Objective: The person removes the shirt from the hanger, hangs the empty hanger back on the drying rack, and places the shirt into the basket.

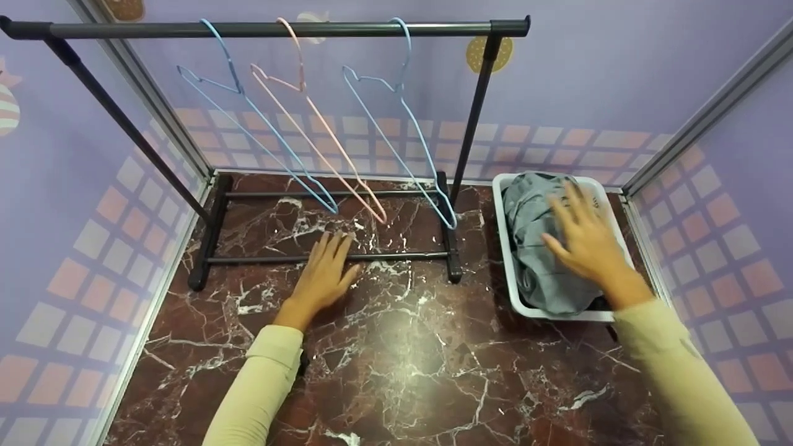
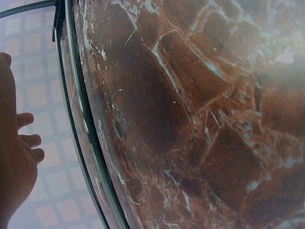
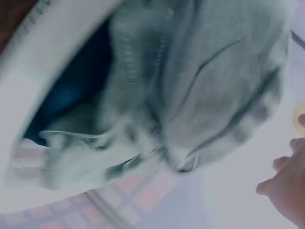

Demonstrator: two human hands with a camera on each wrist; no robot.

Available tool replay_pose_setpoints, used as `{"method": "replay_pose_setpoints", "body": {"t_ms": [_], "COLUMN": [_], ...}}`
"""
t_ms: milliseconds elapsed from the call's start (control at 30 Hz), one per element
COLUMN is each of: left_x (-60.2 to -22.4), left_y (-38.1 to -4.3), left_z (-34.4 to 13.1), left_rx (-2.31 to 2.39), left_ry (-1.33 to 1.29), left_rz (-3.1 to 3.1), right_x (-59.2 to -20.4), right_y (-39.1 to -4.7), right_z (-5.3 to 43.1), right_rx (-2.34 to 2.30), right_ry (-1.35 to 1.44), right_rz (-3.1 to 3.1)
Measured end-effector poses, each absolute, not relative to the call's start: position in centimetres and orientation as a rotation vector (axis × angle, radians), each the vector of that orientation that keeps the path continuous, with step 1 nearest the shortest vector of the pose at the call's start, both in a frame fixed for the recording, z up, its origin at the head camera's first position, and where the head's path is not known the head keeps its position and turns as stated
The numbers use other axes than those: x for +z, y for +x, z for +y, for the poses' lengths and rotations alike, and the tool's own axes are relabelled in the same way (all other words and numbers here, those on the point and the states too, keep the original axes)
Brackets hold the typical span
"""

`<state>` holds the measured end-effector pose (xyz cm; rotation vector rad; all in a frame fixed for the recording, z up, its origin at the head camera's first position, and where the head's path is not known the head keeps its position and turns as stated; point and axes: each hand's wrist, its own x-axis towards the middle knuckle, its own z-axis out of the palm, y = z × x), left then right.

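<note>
In the head view my right hand (image 1: 585, 238) is over a heap of grey clothes (image 1: 539, 260), fingers spread and holding nothing. The clothes fill a white plastic basket (image 1: 505, 248); the right wrist view shows their folds and stitching, blurred. My left hand (image 1: 325, 272) hangs with extended fingers near the lower bar of a black clothes rack (image 1: 279, 30), nothing in its grasp. From the rack's top rail hang a blue hanger (image 1: 266, 124), a pink hanger (image 1: 322, 124) and another blue hanger (image 1: 415, 118), all bare.
Dark red marbled floor (image 1: 396, 347) lies under everything. Purple walls (image 1: 619, 74) with a pink and white tile pattern close in the back and both sides. The basket stands right of the rack, near the right wall's corner.
</note>
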<state>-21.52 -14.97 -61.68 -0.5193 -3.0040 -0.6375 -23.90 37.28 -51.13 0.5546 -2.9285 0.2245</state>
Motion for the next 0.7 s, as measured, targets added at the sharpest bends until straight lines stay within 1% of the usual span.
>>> {"method": "replay_pose_setpoints", "body": {"t_ms": [100, 267, 433, 700], "left_x": [-61.7, -61.9, -62.1, -62.2], "left_y": [-21.6, -21.7, -21.7, -22.0], "left_z": [-14.7, -13.9, -13.5, -13.4], "left_rx": [-0.6, -0.562, -0.538, -0.533], "left_ry": [-0.525, -0.564, -0.563, -0.584], "left_rz": [-3.026, -3.041, -3.043, -3.036], "right_x": [-51.9, -54.2, -56.4, -59.4], "right_y": [-26.1, -28.2, -29.1, -29.2], "right_z": [35.6, 34.5, 34.2, 34.1], "right_rx": [0.107, 0.022, 0.036, 0.018], "right_ry": [0.706, 0.783, 0.767, 0.787], "right_rz": [-2.959, -3.057, -3.132, -3.053]}}
